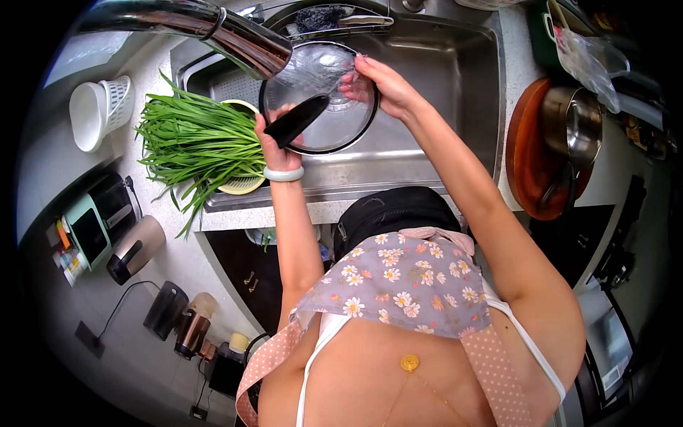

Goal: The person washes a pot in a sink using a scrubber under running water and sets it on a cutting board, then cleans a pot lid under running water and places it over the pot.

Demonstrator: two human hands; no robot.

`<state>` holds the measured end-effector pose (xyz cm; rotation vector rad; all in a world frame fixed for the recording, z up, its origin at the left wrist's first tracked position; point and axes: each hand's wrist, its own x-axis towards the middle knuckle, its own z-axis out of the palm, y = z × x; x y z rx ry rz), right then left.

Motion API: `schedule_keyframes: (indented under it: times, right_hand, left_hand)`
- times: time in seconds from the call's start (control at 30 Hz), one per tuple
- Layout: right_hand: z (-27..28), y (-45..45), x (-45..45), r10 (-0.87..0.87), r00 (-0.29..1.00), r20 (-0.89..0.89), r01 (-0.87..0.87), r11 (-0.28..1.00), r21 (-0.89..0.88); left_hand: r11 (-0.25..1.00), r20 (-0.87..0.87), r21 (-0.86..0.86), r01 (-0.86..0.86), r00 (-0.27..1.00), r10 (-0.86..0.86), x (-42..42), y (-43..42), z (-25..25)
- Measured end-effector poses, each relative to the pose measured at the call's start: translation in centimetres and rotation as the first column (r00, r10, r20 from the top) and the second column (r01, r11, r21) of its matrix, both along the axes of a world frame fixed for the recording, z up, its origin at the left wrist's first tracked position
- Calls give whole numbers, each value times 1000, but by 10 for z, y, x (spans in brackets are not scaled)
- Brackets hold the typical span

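Above the sink [441,135], I hold a clear glass pot lid [345,117] with a black rim and a long black handle. My left hand [279,149] grips its near left side by the handle; part of the palm is behind the lid. My right hand [388,85] holds the right edge, thumb at the rim and fingers showing through the glass. The upper part of the lid looks wet beneath the faucet [249,50]. Left of my left hand, long green chives [199,135] lie across a pale yellow basket [242,186].
White baskets [103,107] stand on the left counter, with a kettle [135,249] nearer me. A round wooden board [523,153] with a steel pot [569,121] sits right of the sink. A rack with a dark scrubber [320,19] is at the back.
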<state>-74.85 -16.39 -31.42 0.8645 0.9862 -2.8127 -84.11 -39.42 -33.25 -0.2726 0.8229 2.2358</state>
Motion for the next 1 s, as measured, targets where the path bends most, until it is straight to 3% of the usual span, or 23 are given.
schedule_keyframes:
  times: [0.03, 0.1, 0.17, 0.23, 0.27, 0.37, 0.4, 0.53, 0.6, 0.67, 0.73, 0.77, 0.83, 0.87, 0.9, 0.97, 1.0]
  right_hand:
    - [-1, 3, -6, 1, 998, -67, -1, 1000, -1]
    - [19, 12, -20, 73, 988, -138, -55, 989, 134]
    - [38, 20, -30, 166, 974, -155, -106, 936, 337]
    - [51, 30, -32, 189, 974, -121, -120, 896, 428]
    - [54, 36, -31, 199, 972, -127, -119, 877, 465]
    - [52, 57, -20, 201, 979, -30, -158, 846, 508]
    - [46, 64, -16, 225, 974, -22, -180, 828, 532]
    - [51, 66, -8, 250, 966, -66, -179, 831, 527]
    - [47, 58, -8, 111, 992, -57, -72, 883, 463]
    - [36, 51, -5, -12, 999, -47, 32, 890, 454]
    - [28, 35, 5, -164, 985, 51, 105, 811, 576]
    - [29, 24, 15, -216, 973, 82, 122, 782, 611]
    - [27, -3, 32, -174, 979, 104, 136, 944, 301]
    - [35, -20, 36, -132, 989, 73, 122, 984, 127]
    - [40, -35, 37, -98, 994, 40, 100, 994, -54]
    - [31, -56, 33, -150, 983, 102, 165, 974, -156]
    - [16, -62, 29, -220, 971, 93, 234, 955, -185]
  left_hand:
    - [985, -76, 143, 95, 994, -84, -4, -13, -13]
    - [995, -11, -86, -47, 999, 46, 6, -2, -2]
    - [998, 150, 27, -55, 987, 50, 13, 15, -6]
    - [975, 276, 212, -60, 961, -1, 18, 28, -21]
    - [984, 249, 175, -30, 968, -15, 27, 40, 0]
    - [962, 334, 269, 44, 933, -136, 31, 50, -4]
    - [979, 373, 202, 34, 921, -110, 33, 51, -2]
    - [957, 160, 219, 191, 960, -228, 30, 44, -6]
    - [939, 108, 270, 215, 962, -251, 27, 39, -9]
    - [990, -2, 54, 133, 991, -133, 30, 37, 4]
    - [991, -124, -132, -36, 992, 20, 36, 41, 28]
    - [969, -276, -236, -80, 961, 12, 36, 43, 29]
    - [889, -552, -404, -216, 833, -49, 35, 45, 30]
    - [756, -695, -575, -313, 675, -250, 35, 44, 33]
    - [616, -609, -737, -278, 668, -427, 42, 52, 53]
    - [486, -718, -663, -569, 301, -627, 54, 63, 60]
    - [501, -737, -559, -661, 119, -666, 60, 69, 61]
